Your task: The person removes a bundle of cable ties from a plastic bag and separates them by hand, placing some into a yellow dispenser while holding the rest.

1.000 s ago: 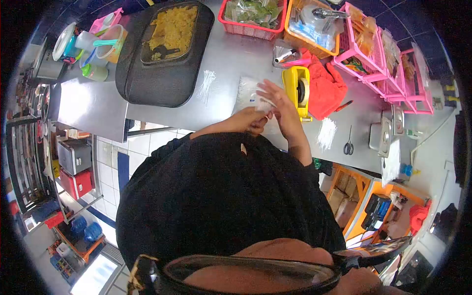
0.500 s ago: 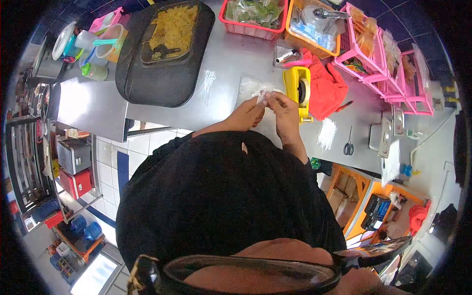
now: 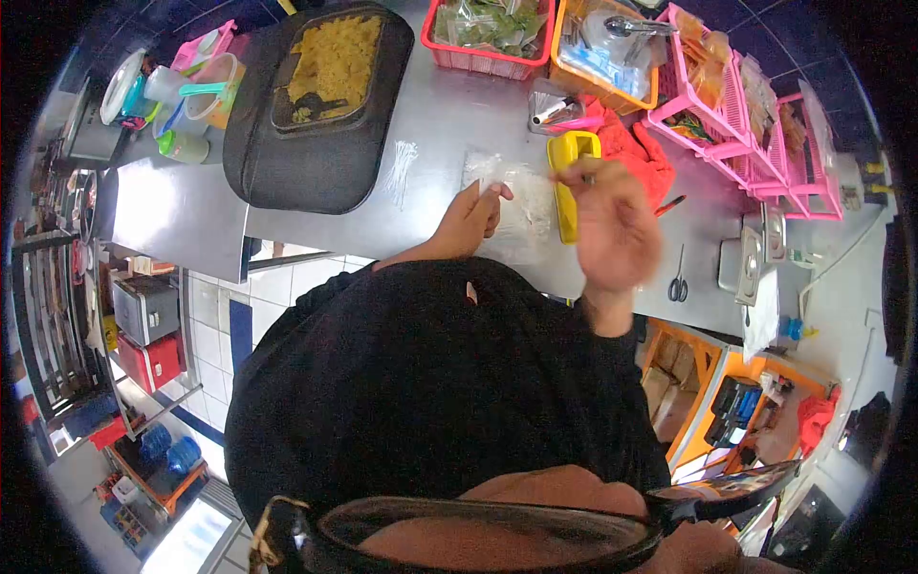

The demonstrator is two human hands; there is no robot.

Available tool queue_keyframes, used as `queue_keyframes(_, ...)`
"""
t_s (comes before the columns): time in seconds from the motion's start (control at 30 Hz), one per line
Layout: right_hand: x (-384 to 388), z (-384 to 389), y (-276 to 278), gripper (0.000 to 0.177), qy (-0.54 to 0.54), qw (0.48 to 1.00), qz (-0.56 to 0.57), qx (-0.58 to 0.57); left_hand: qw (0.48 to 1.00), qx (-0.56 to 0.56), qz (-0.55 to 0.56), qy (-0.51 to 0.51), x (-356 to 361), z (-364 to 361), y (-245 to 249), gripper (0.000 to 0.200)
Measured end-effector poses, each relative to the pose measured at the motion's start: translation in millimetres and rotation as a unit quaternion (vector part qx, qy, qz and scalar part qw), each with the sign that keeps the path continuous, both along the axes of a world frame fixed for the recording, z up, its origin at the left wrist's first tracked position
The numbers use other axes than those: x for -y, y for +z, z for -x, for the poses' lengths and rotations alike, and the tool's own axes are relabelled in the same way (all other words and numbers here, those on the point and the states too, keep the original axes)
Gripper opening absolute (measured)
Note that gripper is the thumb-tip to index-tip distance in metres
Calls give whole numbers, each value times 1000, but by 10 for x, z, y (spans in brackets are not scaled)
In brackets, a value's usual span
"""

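My left hand (image 3: 467, 222) is closed, with a small whitish piece (image 3: 491, 184) at its fingertips; its kind is too small to make out. Under and beside that hand lie clear plastic bags (image 3: 531, 201) on the metal counter. Raised over the counter, my right hand (image 3: 620, 230) is smeared by motion. Its fingers overlap the yellow tape dispenser (image 3: 566, 206) and partly hide it; whether they hold anything does not show. A loose bunch of thin white strips (image 3: 404, 172) lies left of the bags.
A black case with a tray of yellow food (image 3: 333, 62) stands at the left. Red (image 3: 488, 57) and orange baskets (image 3: 612, 81) line the back. Right of the dispenser are a red cloth (image 3: 645, 153), scissors (image 3: 678, 277) and pink racks (image 3: 736, 124).
My right hand has parted from my left and swung right and upward across the tape dispenser. My left hand has stayed nearly in place, slightly left, with the whitish piece.
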State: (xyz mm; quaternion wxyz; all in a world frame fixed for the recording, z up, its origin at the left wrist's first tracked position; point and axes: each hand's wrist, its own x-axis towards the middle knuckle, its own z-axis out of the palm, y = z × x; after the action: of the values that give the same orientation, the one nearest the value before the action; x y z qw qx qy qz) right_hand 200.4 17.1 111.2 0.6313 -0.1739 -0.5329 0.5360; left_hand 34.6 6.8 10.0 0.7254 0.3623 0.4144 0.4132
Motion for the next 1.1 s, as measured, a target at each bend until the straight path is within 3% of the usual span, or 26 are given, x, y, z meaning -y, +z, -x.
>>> queue_keyframes(0.03, 168, 52, 308, 44, 66, 989, -2, -129, 1000, 0, 8, -3, 4, 3, 13, 26)
queue_keyframes(0.07, 216, 7, 564, 39, 184, 967, -72, -161, 1000, 7, 11, -9, 5, 0, 14, 26)
queue_keyframes(0.13, 140, -142, 887, 39, 390, 876, -259, -118, 999, 23, 18, -23, 17, -32, 10, 26)
queue_keyframes(0.37, 282, -112, 1217, 40, 436, 815, -339, -176, 999, -9, 9, -42, 100, -187, 81, 27)
queue_keyframes(1.1, 565, -987, 1220, 32, 382, 816, -373, -221, 991, 104, 37, 78, 238, -992, 174, 20)
